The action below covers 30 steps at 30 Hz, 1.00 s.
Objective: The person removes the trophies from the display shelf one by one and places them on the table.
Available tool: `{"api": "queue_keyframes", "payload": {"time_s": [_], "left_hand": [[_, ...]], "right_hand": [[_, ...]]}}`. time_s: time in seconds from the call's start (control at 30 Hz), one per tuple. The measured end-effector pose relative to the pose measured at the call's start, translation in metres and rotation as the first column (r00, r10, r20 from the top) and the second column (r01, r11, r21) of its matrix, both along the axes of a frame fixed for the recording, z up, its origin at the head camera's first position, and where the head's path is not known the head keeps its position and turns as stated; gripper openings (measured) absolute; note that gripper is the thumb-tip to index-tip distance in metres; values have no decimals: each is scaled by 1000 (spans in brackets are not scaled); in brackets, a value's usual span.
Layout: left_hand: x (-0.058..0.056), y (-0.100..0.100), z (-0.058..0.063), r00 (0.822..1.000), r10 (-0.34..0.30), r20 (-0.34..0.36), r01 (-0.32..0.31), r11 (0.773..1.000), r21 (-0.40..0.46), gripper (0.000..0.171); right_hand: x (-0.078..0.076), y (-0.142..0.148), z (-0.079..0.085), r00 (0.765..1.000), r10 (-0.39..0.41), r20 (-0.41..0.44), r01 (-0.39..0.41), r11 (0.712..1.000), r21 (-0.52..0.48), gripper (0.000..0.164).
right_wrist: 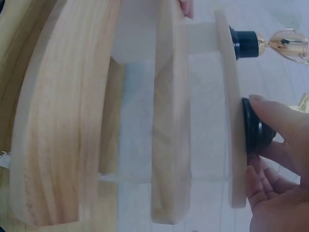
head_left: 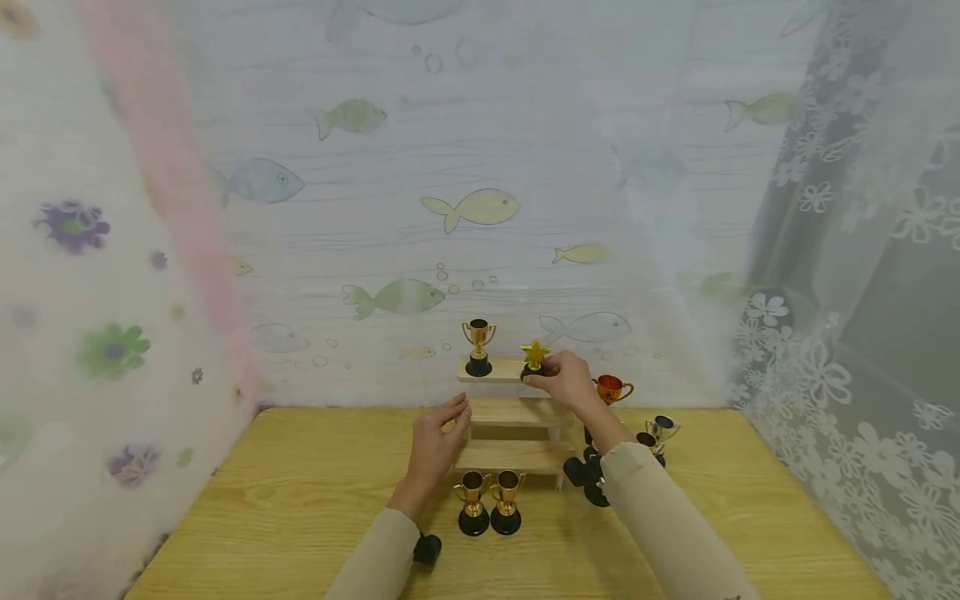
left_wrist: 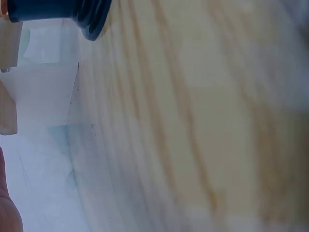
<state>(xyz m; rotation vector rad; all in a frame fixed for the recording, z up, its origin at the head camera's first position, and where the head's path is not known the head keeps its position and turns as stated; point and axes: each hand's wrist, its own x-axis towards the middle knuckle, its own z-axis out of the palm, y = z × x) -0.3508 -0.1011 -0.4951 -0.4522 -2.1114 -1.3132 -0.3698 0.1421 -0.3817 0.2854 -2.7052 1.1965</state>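
Observation:
On the top step of a small wooden tiered stand (head_left: 517, 454), my right hand (head_left: 567, 382) pinches the black base of a gold star trophy (head_left: 535, 353). The right wrist view shows that base (right_wrist: 256, 128) against the top board, between thumb and fingers. Left of it stands a gold cup trophy (head_left: 477, 346) with two handles. My left hand (head_left: 437, 437) is by the left end of the middle step, its fingers fairly straight and holding nothing. In the left wrist view only a sliver of the left hand (left_wrist: 8, 212) shows, at the left edge.
Two gold cup trophies (head_left: 506, 502) stand in front of the stand. To its right are an orange-red cup trophy (head_left: 611, 388), a silver cup trophy (head_left: 663, 428) and other dark-based pieces, partly behind my right arm. A black base (head_left: 427, 550) lies beside my left sleeve.

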Motion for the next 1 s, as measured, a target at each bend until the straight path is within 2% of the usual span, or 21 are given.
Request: {"api": "queue_keyframes", "payload": {"time_s": [0.13,0.33,0.4,0.53,0.63,0.83,1.0], "left_hand": [[-1,0,1,1000,-9,0,9,1000,5,24],[2,1,3,1000,-11,7,11,1000,9,25],[3,1,3,1000,-7,18,6,1000,8,25],[5,3,4,1000,1,24,-1,1000,4,25],[6,3,4,1000,4,24,-4,1000,2,24],[4,3,3,1000,0,3,0,1000,5,23],[3,2,2,1000,3,-1,-3,1000,-1,24]], "right_hand": [[0,0,0,1000,3,-22,-3,1000,-14,27],[4,2,-1,1000,-4,-19,4,1000,8,26],[6,3,-1,1000,3,-16,-3,1000,14,32],[12,7,-2,1000,21,-20,-21,1000,20,58],[17,11,-3,999,33,-33,-32,999,17,61],[29,17,-5,997,75,-4,-75,997,-2,61],[39,20,-9,993,118,-12,-118,993,22,59]]}}
